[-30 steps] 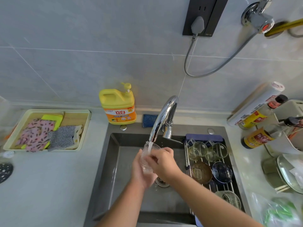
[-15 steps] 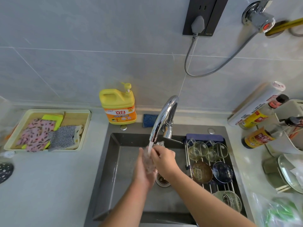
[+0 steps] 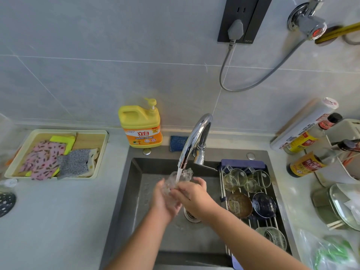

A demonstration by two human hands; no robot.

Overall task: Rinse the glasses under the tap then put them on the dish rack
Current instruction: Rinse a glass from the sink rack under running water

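both hands, left hand [image 3: 163,199] and right hand [image 3: 191,194], grip one clear glass [image 3: 176,181] under the tap [image 3: 192,141] stream, over the sink [image 3: 136,191]. best to turn it slowly with firm wet grip, then set it on the dish rack [image 3: 251,223].

three glasses [image 3: 176,182] (one held), two bowls [image 3: 239,204]

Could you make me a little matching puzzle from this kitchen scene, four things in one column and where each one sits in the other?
Things:
1. glass
2. yellow detergent bottle
3. patterned cloths
4. two glass cups

Places:
A. in the tray on the counter
B. on the dish rack over the sink
C. under the running tap, in both hands
D. against the wall behind the sink

Pairs: 1-C, 2-D, 3-A, 4-B
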